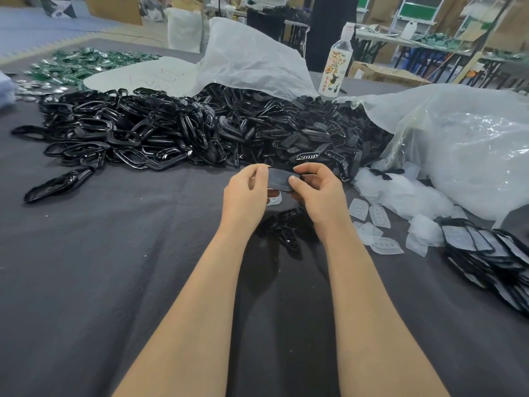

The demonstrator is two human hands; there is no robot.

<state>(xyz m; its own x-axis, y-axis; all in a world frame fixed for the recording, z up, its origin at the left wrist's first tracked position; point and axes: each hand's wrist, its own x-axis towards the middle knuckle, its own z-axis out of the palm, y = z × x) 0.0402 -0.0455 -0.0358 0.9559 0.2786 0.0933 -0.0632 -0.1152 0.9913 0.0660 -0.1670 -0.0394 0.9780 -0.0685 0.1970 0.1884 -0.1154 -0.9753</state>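
- A dark flat plate (pixel 280 179) is held in the air between both hands, just above the grey cloth (pixel 114 282) and near the piles.
- The left hand (pixel 246 193) pinches the plate's left edge, thumb against curled fingers.
- The right hand (pixel 317 190) pinches the right end, thumb on the face and fingers curled behind.
- A few black parts (pixel 286 227) lie on the cloth under the wrists.
- Beyond the hands lie glossy black frames (pixel 128 133) and a heap of matte plates (pixel 315 133).
- Clear inserts (pixel 380 216) and a stack (pixel 486 253) of dark pieces lie to the right.
- The bottle (pixel 336 64) has a label with red vertical characters, 农夫山泉.
- No other writing is legible.
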